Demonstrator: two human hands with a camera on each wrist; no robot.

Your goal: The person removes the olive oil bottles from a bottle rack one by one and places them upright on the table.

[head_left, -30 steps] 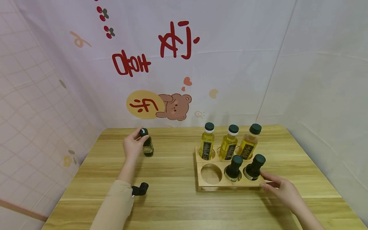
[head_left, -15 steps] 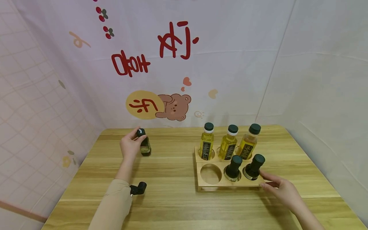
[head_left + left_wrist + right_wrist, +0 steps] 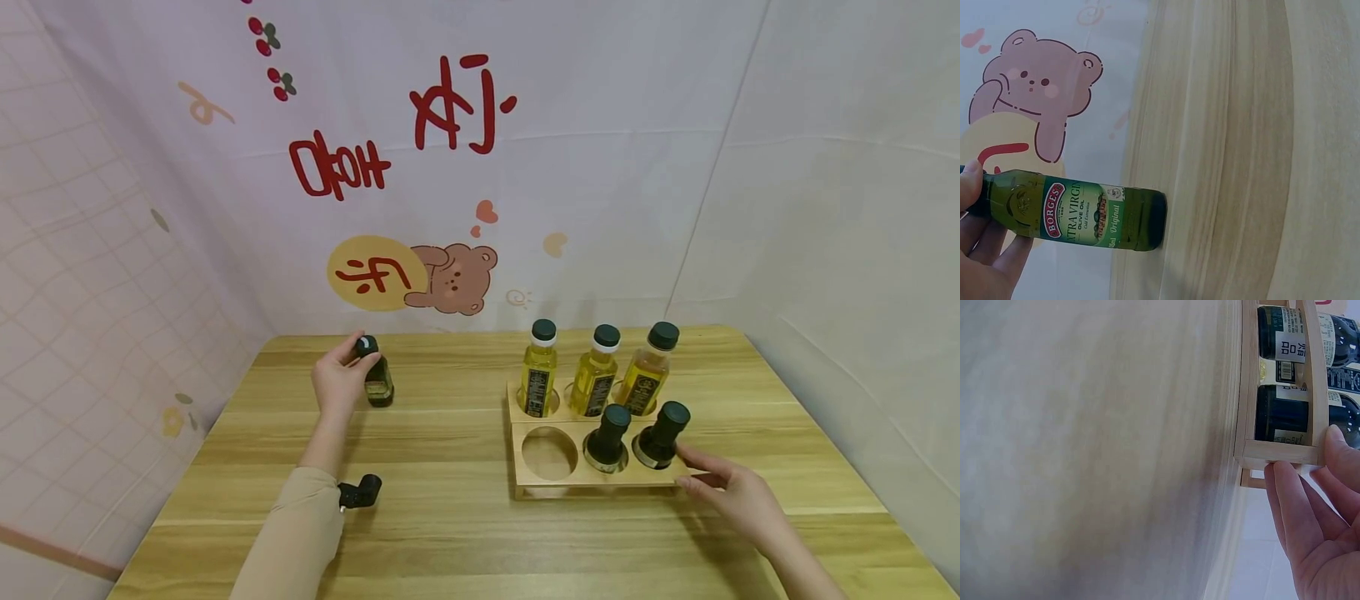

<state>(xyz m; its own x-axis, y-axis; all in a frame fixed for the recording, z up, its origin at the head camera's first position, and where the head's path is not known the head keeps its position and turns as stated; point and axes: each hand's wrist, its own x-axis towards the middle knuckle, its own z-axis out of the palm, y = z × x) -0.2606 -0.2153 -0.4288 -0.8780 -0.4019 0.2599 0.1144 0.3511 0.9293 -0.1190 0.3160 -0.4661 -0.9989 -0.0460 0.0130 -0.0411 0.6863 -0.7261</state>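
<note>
My left hand (image 3: 339,383) pinches a small dark green bottle by its capped neck, at the back left of the table. In the left wrist view the label of this olive oil bottle (image 3: 1079,209) reads extra virgin, and its base is right at the tabletop. My right hand (image 3: 738,500) holds the right front end of a two-tier wooden bottle rack (image 3: 525,477), thumb and fingers at its corner in the right wrist view. Three yellow oil bottles (image 3: 596,387) stand in the rear tier. Two dark bottles (image 3: 609,442) sit in the front tier, right of a bare round hole (image 3: 550,454).
The wood-grain table (image 3: 442,533) reaches back to a white printed cloth (image 3: 600,167) that hangs behind it and along both sides. A black camera mount (image 3: 362,492) juts from the left wrist over the table.
My left hand and the olive oil bottle have shifted slightly left since the earliest frame, then stayed put. The right hand keeps its hold on the rack.
</note>
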